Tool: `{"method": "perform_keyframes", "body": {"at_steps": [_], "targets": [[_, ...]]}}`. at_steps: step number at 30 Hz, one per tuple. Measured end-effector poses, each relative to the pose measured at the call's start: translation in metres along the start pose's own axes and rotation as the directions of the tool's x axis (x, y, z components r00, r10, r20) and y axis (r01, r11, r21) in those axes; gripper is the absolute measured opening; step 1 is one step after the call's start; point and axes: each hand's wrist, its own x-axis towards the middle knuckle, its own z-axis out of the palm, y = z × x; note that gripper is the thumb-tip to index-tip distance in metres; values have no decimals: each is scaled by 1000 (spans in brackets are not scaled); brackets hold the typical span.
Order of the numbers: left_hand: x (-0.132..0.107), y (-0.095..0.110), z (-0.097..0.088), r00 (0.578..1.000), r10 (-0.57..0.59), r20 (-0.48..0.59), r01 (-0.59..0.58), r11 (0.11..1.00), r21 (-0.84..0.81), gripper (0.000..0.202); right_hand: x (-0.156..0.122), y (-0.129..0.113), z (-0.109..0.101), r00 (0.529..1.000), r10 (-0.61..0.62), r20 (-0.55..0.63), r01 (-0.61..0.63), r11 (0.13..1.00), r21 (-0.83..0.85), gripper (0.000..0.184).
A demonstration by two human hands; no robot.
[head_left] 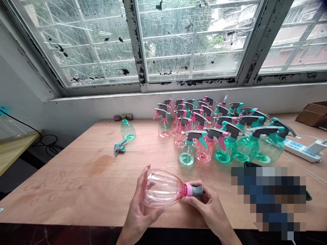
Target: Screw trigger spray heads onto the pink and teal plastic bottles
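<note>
A clear pink spray bottle [163,188] lies sideways in the air above the near part of the table, its base to the left. My left hand [140,209] is wrapped round the base end. At the other end, my right hand [209,206] grips the grey spray head [197,191] beside its pink collar [188,189]; the trigger is hidden by the fingers. Further back on the left stands an open green bottle [128,131] without a head. A loose grey and green spray head [119,148] lies in front of it.
Several pink and green spray bottles [187,153] with heads on stand grouped at the back right. Behind them on the right are a white power strip [301,149] and a brown box [313,114]. A blurred-out object [276,197] lies at the near right. Small blocks [123,117] sit by the wall.
</note>
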Motion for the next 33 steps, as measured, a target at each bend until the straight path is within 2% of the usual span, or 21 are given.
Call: {"method": "perform_keyframes", "body": {"at_steps": [4,9,12,15,18,21,24,27,29,31,33], "targets": [[0,3,-6,998,-67,7,67,996,-55,100,-1,11,1,997,-81,-10,80,995,-52,23],[0,-5,-2,989,-122,-79,118,992,-45,86,-3,11,0,999,-49,-1,49,998,-32,25],[-2,-9,1,997,-42,-58,40,998,-39,91,-3,4,-1,1000,-7,-24,7,1000,-2,27],[-4,-6,0,998,62,-25,-61,997,38,85,-2,2,-4,999,27,-29,-25,999,41,35],[-7,4,-1,990,140,-4,-137,977,164,79,-2,5,-8,998,58,12,-59,993,105,52],[-8,15,-4,972,224,72,-235,926,295,78,-1,8,-10,997,75,31,-79,977,196,75],[-7,23,-8,957,253,142,-289,869,401,81,-1,8,-8,997,73,6,-72,971,229,82],[-3,27,-10,966,213,148,-259,780,570,94,-3,3,-2,996,72,-53,-61,982,178,77],[-1,27,-8,961,256,101,-258,713,652,99,-6,-2,1,995,38,-89,-29,995,96,74],[2,28,-4,935,348,62,-296,673,678,89,-12,-9,3,993,-13,-116,12,1000,-8,74],[8,30,-1,916,392,86,-345,659,668,74,-19,-16,4,992,-42,-119,34,997,-70,76]]}}
